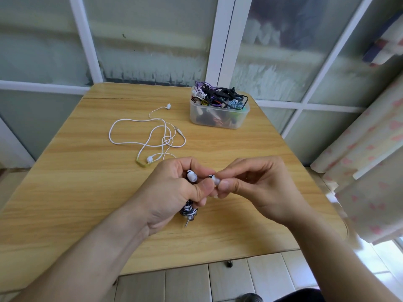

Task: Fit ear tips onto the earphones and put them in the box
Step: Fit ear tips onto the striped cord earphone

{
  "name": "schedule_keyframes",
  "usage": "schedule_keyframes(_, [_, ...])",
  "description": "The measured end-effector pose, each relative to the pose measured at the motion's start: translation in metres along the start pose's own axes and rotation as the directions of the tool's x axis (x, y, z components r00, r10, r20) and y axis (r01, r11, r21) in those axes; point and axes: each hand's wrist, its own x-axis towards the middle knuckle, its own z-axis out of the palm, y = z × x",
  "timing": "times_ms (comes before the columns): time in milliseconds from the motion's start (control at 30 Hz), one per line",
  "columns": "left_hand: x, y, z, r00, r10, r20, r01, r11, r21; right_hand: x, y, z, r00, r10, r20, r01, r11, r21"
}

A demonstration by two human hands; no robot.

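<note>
My left hand [174, 188] grips a pair of black-and-white striped earphones; one earbud with a white ear tip [192, 175] sticks up between its fingers, and the bundled striped cable with its jack plug [188, 212] hangs below the palm. My right hand [255, 186] pinches a translucent white ear tip [216, 180] against the second earbud, right beside my left thumb. A clear plastic box [218, 115] stuffed with tangled earphones stands at the far right of the table.
A loose white wired earphone [150, 136] sprawls on the wooden table [87, 192] left of centre, beyond my hands. Frosted windows rise behind the table. A patterned curtain [370, 160] hangs at the right; tiled floor shows below the near edge.
</note>
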Motion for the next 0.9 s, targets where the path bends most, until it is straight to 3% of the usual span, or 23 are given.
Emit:
schedule_keyframes(300, [-0.001, 0.003, -0.002, 0.997, 0.083, 0.009, -0.083, 0.993, 0.081, 0.0, 0.006, 0.007, 0.991, 0.126, 0.047, -0.134, 0.961, 0.241])
schedule_keyframes(433, [-0.002, 0.007, -0.005, 0.992, 0.129, 0.004, -0.129, 0.984, 0.123, -0.001, 0.007, 0.013, 0.99, 0.132, -0.041, -0.115, 0.951, 0.286])
schedule_keyframes(500, [-0.003, 0.009, -0.006, 0.991, 0.135, 0.001, -0.134, 0.979, 0.151, -0.002, 0.003, 0.014, 0.993, 0.066, -0.097, -0.05, 0.986, 0.161])
schedule_keyframes(567, [-0.003, 0.01, -0.007, 0.995, 0.099, -0.004, -0.096, 0.977, 0.188, -0.003, -0.003, 0.013, 0.985, -0.142, -0.101, 0.125, 0.979, -0.161])
schedule_keyframes(633, [-0.002, 0.009, -0.009, 0.999, 0.035, -0.014, -0.03, 0.972, 0.235, -0.004, -0.005, 0.009, 0.932, -0.361, 0.041, 0.332, 0.801, -0.498])
schedule_keyframes(700, [0.0, 0.008, -0.009, 0.999, -0.012, -0.048, 0.023, 0.971, 0.239, -0.004, -0.002, 0.008, 0.884, -0.446, 0.136, 0.415, 0.618, -0.668])
schedule_keyframes(767, [0.001, 0.007, -0.009, 0.994, -0.044, -0.099, 0.061, 0.983, 0.172, -0.002, 0.0, 0.011, 0.875, -0.47, 0.117, 0.401, 0.566, -0.721])
schedule_keyframes(900, [0.003, 0.003, -0.005, 0.982, -0.075, -0.175, 0.075, 0.997, -0.007, -0.001, 0.005, 0.021, 0.93, -0.362, -0.064, 0.248, 0.746, -0.618])
